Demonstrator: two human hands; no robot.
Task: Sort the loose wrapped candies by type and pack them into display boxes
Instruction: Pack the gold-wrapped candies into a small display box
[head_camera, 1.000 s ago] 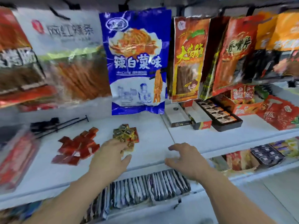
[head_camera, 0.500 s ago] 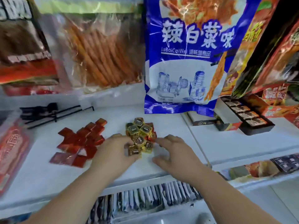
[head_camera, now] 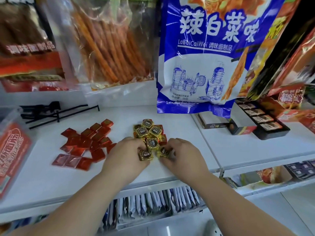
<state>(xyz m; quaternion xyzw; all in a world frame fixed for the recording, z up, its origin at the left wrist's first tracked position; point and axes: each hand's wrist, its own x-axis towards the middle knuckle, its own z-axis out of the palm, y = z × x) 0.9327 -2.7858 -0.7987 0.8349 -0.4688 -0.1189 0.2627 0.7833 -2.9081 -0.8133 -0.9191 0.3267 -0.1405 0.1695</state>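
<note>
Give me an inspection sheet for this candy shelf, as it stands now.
Surface: white shelf, flat.
Job's things: gold candies heaped centre; red candies spread flat to their left; black display box at right, holding dark wrapped pieces.
Clutter: black peg hooks at back left; red packet at left edge.
Grippers: left hand and right hand each grip a gold candy at the heap's near edge.
Cables: nothing seen.
Surroundings: blue snack bag and other snack bags hanging behind; sachets on the shelf below.
</note>
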